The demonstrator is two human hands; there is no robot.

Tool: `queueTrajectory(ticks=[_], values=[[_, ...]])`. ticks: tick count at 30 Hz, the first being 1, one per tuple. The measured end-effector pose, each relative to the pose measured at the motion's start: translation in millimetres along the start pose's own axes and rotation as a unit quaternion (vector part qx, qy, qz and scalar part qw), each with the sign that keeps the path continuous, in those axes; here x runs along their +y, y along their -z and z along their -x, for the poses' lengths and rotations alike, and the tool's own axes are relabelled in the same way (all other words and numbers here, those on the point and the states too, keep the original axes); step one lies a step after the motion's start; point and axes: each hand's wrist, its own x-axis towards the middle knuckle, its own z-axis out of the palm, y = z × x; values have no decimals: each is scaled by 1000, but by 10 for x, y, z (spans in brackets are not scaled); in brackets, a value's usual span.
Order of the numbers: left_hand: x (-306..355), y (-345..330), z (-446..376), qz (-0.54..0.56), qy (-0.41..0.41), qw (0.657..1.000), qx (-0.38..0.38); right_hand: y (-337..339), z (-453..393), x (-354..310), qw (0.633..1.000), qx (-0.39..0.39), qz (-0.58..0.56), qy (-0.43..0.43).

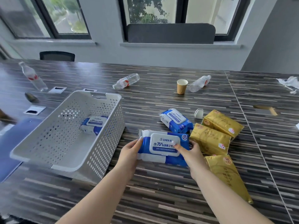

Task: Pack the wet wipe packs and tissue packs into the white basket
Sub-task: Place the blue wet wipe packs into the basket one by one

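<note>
A blue and white wet wipe pack (163,147) is held just right of the white basket (103,143), with my left hand (131,151) on its left end and my right hand (192,152) on its right end. One wet wipe pack (94,124) lies inside the basket at its far side. Another wet wipe pack (176,120) rests on the table behind the held one. Three gold tissue packs lie to the right: the far tissue pack (222,122), the middle tissue pack (210,139) and the near tissue pack (226,173).
Three plastic water bottles (126,81) (199,83) (32,76) and a paper cup (182,86) stand or lie at the table's far side. A small white holder (199,113) sits behind the tissue packs. Crumpled plastic (289,83) lies far right. A blue folder (9,143) lies left of the basket.
</note>
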Motion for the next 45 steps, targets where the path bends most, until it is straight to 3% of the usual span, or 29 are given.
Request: queueTrajectory(ticks=[6, 10, 15, 26, 34, 40, 45], values=[[242, 246, 129, 27, -45, 996, 71, -311, 145, -151, 998, -24, -41, 29], [467, 507, 113, 48, -43, 993, 98, -550, 247, -295, 986, -32, -161, 1], [733, 749, 52, 80, -51, 992, 79, -852, 269, -491, 977, -15, -212, -15], [1262, 1629, -360, 114, -32, 992, 52, -1706, 391, -738, 977, 46, -203, 51], [1399, 2032, -451, 248, -53, 965, -74, -2232, 486, -806, 952, 48, -302, 10], [1401, 2106, -540, 305, -64, 949, -52, -2478, 663, -819, 925, -12, -378, 27], [1496, 2150, -615, 294, -67, 953, -21, -2585, 639, -787, 934, 52, -350, 51]])
